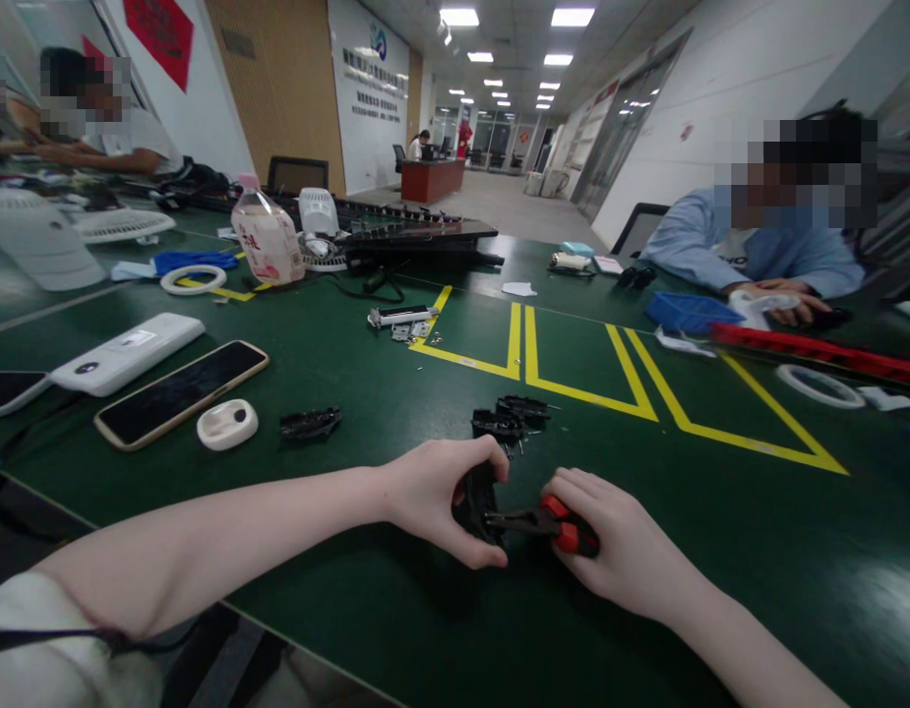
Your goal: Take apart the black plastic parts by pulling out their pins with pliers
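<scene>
My left hand (432, 497) is closed round a small black plastic part (478, 503), held just above the green table (395, 590). My right hand (617, 546) grips a red-and-black handled tool (554, 521), a screwdriver or pliers, whose tip points left into the black part. Just beyond my hands lie more black plastic parts (510, 418) with small screws beside them. Another black part (311, 424) lies to the left.
A phone (180, 391), white earbud case (227, 425) and white power bank (126, 352) lie at left. A bottle (268, 241), tape roll (193, 280) and keyboards (417, 231) sit further back. A person in blue sits at right beside a blue tray (689, 313). Another person sits far left.
</scene>
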A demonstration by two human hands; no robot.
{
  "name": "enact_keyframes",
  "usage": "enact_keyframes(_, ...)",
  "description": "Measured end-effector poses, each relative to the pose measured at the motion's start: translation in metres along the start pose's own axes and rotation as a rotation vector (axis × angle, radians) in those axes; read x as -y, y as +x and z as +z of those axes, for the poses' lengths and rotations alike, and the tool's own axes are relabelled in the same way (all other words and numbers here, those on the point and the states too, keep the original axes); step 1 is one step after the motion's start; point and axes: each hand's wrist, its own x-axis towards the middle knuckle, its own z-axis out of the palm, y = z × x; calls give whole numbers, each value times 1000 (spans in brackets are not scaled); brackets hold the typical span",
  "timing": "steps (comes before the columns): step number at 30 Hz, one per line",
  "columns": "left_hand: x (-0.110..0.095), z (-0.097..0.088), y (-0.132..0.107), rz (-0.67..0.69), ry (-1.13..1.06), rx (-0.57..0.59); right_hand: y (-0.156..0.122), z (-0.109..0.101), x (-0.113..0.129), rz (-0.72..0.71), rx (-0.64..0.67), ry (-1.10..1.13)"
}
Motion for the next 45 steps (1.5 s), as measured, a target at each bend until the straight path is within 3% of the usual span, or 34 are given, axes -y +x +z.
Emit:
enact_keyframes(10, 0, -3, 3, -86, -142, 58, -2, 6, -3, 8, -90, -37)
enact_keyframes(20, 0, -2, 2, -43, -50, -1, 0, 2, -5, 16, -56, -61)
enact_keyframes(28, 3, -1, 2, 9, -115, -15, -1, 4, -4, -25, -79, -82)
enact_keyframes(38, 3, -1, 4, -135, -345, 66, -2, 6, -4, -53, -170, -149)
enact_keyframes(45, 3, -1, 4, -64, -228, 58, -4, 7, -9, -84, -185, -206)
